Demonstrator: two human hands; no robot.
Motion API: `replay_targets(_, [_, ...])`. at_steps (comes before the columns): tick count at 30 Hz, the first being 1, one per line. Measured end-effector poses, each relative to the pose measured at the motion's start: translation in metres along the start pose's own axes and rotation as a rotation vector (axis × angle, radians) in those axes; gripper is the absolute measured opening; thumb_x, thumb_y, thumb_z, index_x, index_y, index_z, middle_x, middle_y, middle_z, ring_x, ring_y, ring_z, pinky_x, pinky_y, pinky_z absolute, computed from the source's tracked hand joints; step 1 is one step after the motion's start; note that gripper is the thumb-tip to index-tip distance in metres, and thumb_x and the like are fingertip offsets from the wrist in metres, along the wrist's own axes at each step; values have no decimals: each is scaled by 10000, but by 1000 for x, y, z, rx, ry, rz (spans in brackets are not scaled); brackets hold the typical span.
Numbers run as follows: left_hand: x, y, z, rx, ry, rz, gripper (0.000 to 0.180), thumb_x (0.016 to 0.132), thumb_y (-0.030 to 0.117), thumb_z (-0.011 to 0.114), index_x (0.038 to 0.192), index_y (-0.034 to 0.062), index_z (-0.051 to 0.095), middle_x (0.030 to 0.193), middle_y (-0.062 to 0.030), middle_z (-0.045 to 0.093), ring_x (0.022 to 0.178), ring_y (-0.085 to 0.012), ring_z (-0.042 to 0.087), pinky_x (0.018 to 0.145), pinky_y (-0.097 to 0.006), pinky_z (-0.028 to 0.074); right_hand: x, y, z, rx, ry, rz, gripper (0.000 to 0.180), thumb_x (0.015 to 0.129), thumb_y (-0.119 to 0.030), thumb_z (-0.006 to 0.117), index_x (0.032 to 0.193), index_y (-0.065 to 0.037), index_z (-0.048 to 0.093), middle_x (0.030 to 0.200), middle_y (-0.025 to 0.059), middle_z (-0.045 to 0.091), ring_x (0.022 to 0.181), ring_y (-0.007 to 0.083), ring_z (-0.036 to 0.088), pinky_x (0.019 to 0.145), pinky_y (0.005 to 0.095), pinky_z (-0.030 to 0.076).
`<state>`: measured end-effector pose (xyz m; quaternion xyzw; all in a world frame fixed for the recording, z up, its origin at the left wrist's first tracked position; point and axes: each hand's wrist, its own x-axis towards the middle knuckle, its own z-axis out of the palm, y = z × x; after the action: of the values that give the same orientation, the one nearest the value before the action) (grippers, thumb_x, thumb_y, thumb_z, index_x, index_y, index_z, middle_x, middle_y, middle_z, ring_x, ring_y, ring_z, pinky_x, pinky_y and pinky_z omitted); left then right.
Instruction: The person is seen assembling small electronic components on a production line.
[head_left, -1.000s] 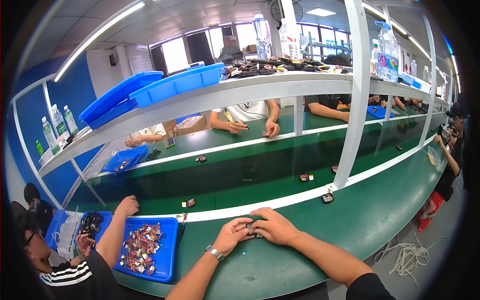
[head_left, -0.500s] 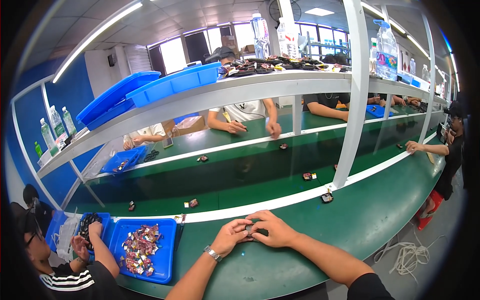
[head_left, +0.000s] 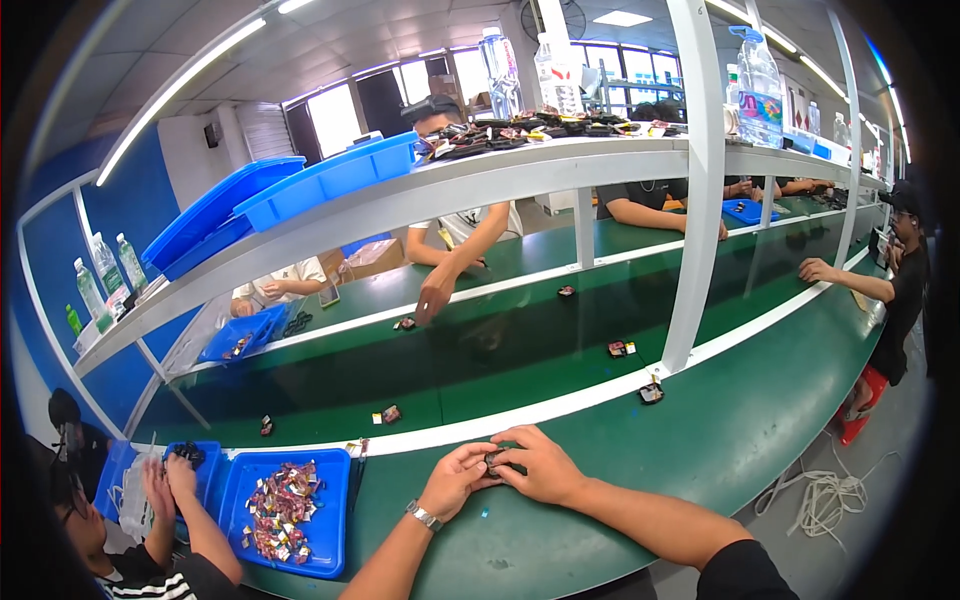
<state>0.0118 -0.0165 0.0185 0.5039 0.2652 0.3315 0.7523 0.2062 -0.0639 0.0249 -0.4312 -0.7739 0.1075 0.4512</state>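
Observation:
Over the green bench in front of me, my left hand [head_left: 455, 482] and my right hand [head_left: 545, 468] meet with fingers closed round one small dark piece [head_left: 493, 461]. Fingers cover most of it, so its exact kind cannot be made out. Left of my hands stands a blue tray [head_left: 342, 515], holding a heap of small reddish parts [head_left: 283, 508] with white and yellow labels. A thin dark tool [head_left: 359, 475] lies against the tray's right side. Farther right, a small black part with a label [head_left: 651, 392] rests by the white rail.
A white rail [head_left: 530, 412] separates my bench from a dark green belt [head_left: 480, 365] carrying several small parts. A white post [head_left: 695, 200] rises ahead, bearing a shelf with blue trays [head_left: 330, 180] and bottles. Co-workers sit left, opposite and right. Coiled white cable [head_left: 825, 500] lies on the floor.
Across the belt, a co-worker's hand has reached left to a small part on it. The person at my left has brought both hands together at their tray. My hands still hold the dark piece.

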Motion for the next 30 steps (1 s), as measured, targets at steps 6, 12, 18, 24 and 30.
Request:
replay_targets(6, [0, -2, 0, 14, 23, 0, 267, 963, 47, 523, 1225, -1, 512, 1170, -125, 631, 1094, -207, 619, 944, -382, 531, -3, -2, 8, 56, 40, 67, 137, 802, -123, 714, 934, -91, 734, 1157, 68, 623, 1118, 268, 551, 922, 375, 479])
replay_targets(12, [1, -2, 0, 28, 35, 8, 263, 958, 44, 532, 1217, -5, 516, 1166, -127, 632, 1086, -207, 623, 949, -382, 527, -5, -3, 13, 66, 69, 173, 137, 799, -132, 723, 930, -98, 743, 1162, 72, 631, 1119, 268, 556, 933, 375, 479])
replay_targets(18, [2, -4, 0, 21, 39, 23, 255, 957, 38, 531, 1208, -6, 521, 1166, -126, 631, 1089, -205, 621, 952, -380, 522, -6, -7, 14, 58, 98, 127, 141, 797, -104, 702, 933, -82, 733, 1159, 61, 624, 1124, 272, 540, 925, 367, 481])
replay_targets(24, [2, -4, 0, 36, 57, 19, 250, 958, 35, 528, 1206, -2, 523, 1168, -123, 631, 1081, -200, 621, 946, -375, 522, -8, 0, 20, 91, 98, 174, 146, 811, -127, 693, 947, -94, 738, 1189, 55, 631, 1133, 274, 540, 944, 372, 469])
replay_targets(30, [1, -2, 3, 55, 55, 6, 260, 975, 12, 469, 1231, -4, 514, 1191, -119, 624, 1088, -179, 612, 953, -342, 514, -10, 5, 21, 229, 54, 338, 159, 829, -164, 691, 973, -122, 745, 1231, 43, 627, 1162, 266, 531, 988, 370, 440])
